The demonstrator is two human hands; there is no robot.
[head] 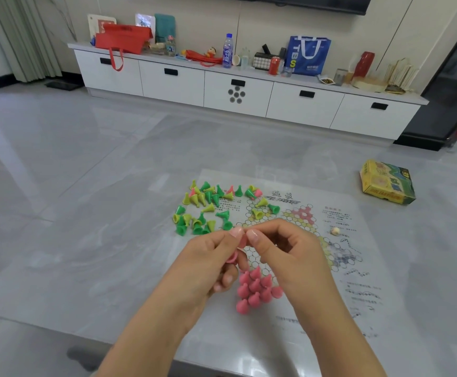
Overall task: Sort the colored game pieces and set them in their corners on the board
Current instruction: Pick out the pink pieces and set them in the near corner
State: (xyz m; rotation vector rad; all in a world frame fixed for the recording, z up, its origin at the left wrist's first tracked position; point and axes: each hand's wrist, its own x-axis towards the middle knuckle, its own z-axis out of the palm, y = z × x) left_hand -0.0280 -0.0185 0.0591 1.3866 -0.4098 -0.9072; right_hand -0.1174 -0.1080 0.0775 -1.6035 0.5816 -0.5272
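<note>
You are in the pink step: your left hand (211, 257) and right hand (281, 248) pinch together one pink piece (238, 247) above the board (358, 268). Next, I think, set it upright beside the pink cluster (254, 291) in the near corner; green and yellow pieces (203, 210) wait unsorted.

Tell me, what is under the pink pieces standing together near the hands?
The pink pieces stand on the paper game board, on its near corner. White circles show just above them; the spots directly beneath are covered.
</note>
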